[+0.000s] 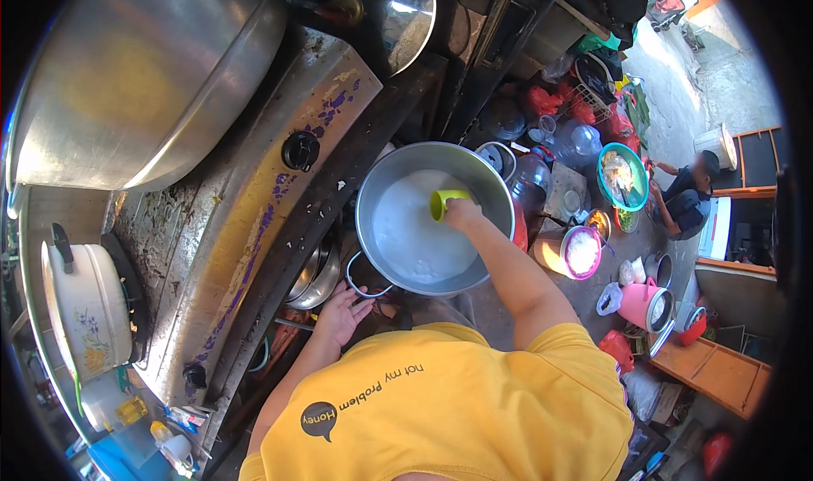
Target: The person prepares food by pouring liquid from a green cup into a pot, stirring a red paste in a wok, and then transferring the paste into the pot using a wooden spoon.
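Note:
A large, deep aluminium pot (497, 252) stands before me with cloudy, whitish liquid (406, 239) inside. My right hand (463, 214) grips a lime-green plastic cup (439, 206) within the pot, over the liquid. The cup lies tilted with its mouth to the left; whether it touches the liquid I cannot tell. Beside the pot's lower left, my left hand (343, 314) has its fingers apart and palm turned up. Its fingertips are at the pot's wire loop handle (350, 268), without a clear grip on it.
On my left is a worn metal gas stove (254, 208) with a huge steel pot (146, 74) and a floral enamel pot (89, 309). At right are large plastic bottles (532, 175), a pink-rimmed bucket (559, 252), a teal basin (645, 179) and a crouching person (683, 201).

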`<state>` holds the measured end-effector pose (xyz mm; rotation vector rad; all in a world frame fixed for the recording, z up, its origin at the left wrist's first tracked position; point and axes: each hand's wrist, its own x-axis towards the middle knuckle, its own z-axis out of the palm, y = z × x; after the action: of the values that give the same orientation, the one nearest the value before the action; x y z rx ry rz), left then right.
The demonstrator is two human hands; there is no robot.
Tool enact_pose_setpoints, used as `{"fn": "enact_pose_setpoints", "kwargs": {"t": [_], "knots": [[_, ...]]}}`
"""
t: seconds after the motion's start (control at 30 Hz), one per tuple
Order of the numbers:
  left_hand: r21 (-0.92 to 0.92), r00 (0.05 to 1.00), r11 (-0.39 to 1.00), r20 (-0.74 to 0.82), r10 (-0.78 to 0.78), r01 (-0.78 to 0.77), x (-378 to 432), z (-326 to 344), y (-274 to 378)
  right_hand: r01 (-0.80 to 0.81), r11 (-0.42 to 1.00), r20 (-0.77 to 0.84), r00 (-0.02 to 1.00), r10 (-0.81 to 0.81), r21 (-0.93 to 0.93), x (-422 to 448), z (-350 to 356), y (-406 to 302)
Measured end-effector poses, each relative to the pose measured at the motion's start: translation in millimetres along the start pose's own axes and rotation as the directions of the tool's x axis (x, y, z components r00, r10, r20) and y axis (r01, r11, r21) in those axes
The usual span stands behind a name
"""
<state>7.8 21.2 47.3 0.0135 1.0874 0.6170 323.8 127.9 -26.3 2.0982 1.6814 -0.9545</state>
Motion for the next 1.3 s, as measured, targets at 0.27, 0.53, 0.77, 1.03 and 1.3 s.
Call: {"fn": "enact_pose_setpoints", "kwargs": {"t": [0.27,0.53,0.77,1.03,1.3], "knots": [[0.002,1.000,1.000,0.024,-0.014,0.014,-2,2,3,-0.043,0.958,-0.001,0.999,0.045,-0.283,1,34,-3],[-0.003,1.000,1.000,0.020,-0.019,0.019,-1,2,5,-0.026,0.965,0.114,0.992,0.058,-0.259,15,57,-19],[0.004,0.999,1.000,0.046,-0.021,0.021,-3,3,6,0.181,0.981,0.129,0.973,-0.189,0.075,46,73,29],[-0.013,0.998,1.000,0.058,0.011,-0.010,1,-6,0,-0.017,0.590,0.166,0.966,-0.199,0.807,-37,6,21],[0.021,0.999,1.000,0.047,0.015,-0.016,1,-3,1,0.041,0.217,0.033,0.944,-0.327,0.975,-111,-46,7]]}}
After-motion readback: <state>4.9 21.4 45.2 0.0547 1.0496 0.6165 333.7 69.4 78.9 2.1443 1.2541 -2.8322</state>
